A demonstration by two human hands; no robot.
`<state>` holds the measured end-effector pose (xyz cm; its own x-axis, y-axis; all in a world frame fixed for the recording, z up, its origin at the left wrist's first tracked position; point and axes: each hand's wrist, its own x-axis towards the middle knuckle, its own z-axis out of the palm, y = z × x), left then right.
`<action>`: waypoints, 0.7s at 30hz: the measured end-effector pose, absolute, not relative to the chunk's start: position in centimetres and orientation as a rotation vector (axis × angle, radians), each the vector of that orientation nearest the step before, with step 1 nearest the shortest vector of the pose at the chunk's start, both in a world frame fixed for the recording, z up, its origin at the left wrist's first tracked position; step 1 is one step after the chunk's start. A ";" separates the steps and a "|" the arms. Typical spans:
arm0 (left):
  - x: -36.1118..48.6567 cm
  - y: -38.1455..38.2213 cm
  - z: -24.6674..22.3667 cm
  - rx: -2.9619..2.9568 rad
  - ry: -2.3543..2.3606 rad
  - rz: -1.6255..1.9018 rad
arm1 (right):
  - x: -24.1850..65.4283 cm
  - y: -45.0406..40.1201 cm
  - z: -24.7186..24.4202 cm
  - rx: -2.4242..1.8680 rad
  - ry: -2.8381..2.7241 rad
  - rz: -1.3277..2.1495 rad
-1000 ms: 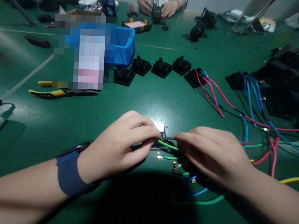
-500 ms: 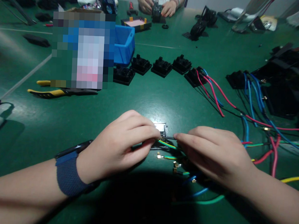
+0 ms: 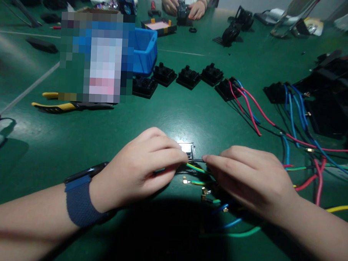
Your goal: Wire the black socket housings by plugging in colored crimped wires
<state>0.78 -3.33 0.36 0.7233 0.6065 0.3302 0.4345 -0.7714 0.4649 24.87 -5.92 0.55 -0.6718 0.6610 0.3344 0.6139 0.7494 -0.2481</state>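
Note:
A small black part [image 3: 192, 170] with a bright metallic top lies on the green table, partly covered by my left hand [image 3: 152, 164]. The fingers of that hand are closed at its left side, near the end of a black wire [image 3: 198, 160]. My right hand [image 3: 244, 174] pinches this wire a little further right. A green-yellow wire [image 3: 197, 169] runs from the left fingertips toward the right hand. Loose wires with brass terminals [image 3: 185, 180] lie just below. The contact at the left fingertips is hidden.
Black modules [image 3: 188, 77] stand in a row beyond my hands, beside a blue bin [image 3: 145, 50]. Yellow-handled pliers [image 3: 62, 107] lie left. Red and blue wires [image 3: 292, 108] spread at right. Across the table, another person's hands [image 3: 197, 9] hold a black part.
My left fingertips have shifted very slightly at the black part. My right hand holds almost the same position, and the view has moved slightly.

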 end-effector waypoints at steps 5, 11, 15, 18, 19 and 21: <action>0.8 -3.3 0.4 2.570 0.807 0.665 | 24.9 -5.9 0.5 -0.990 -2.540 0.156; 0.7 -3.4 0.4 2.566 0.825 0.657 | 24.8 -5.9 0.5 -0.998 -2.539 0.149; 0.8 -3.3 0.4 2.564 0.831 0.654 | 24.8 -5.9 0.6 -0.974 -2.545 0.188; 0.8 -3.3 0.5 2.555 0.837 0.656 | 24.8 -5.8 0.5 -0.952 -2.534 0.221; 0.8 -3.3 0.5 2.552 0.840 0.656 | 24.8 -5.8 0.5 -0.946 -2.531 0.226; 0.8 -3.4 0.5 2.546 0.840 0.659 | 24.8 -5.8 0.5 -0.936 -2.527 0.225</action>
